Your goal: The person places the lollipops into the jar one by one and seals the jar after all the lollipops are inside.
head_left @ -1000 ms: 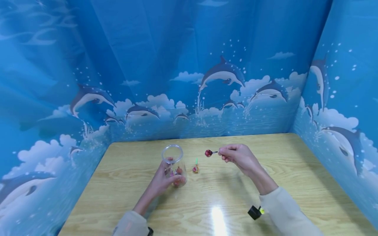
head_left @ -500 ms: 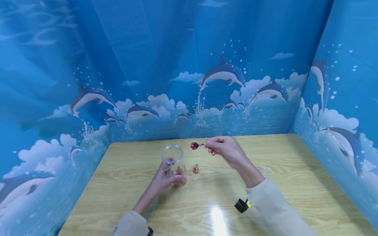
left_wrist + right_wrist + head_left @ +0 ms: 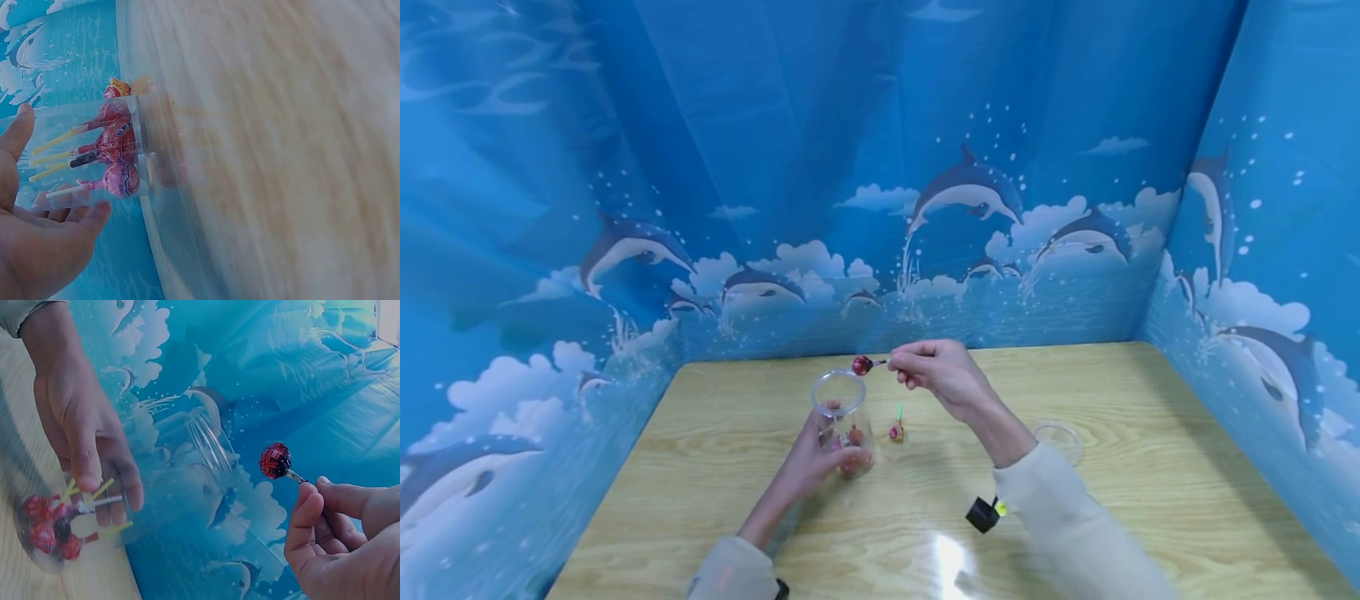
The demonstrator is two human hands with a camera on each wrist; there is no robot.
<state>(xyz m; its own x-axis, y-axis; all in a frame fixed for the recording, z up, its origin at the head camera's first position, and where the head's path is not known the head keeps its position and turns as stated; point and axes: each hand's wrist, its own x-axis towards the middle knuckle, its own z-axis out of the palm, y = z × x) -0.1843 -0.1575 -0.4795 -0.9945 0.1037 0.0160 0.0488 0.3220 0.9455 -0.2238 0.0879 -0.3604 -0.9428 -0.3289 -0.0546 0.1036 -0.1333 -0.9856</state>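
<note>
Head view: a clear jar [image 3: 841, 417] is stood upright on the wooden table [image 3: 1150, 500] and is gripped around its lower wall by the left hand [image 3: 815, 461], whose fingers are curled about the jar. Several wrapped lollipops [image 3: 115, 159] are seen lying at the bottom of the jar in the left wrist view. A dark red lollipop [image 3: 861, 365] is pinched by its stick between the thumb and fingers of the right hand [image 3: 936, 375]; its head is held just above the rim of the jar, at the rim's right edge, with the hand itself off to the right of the jar. One further lollipop [image 3: 896, 429] is left lying on the table just right of the jar. A clear lid [image 3: 1058, 438] is placed on the table well right of the jar.
</note>
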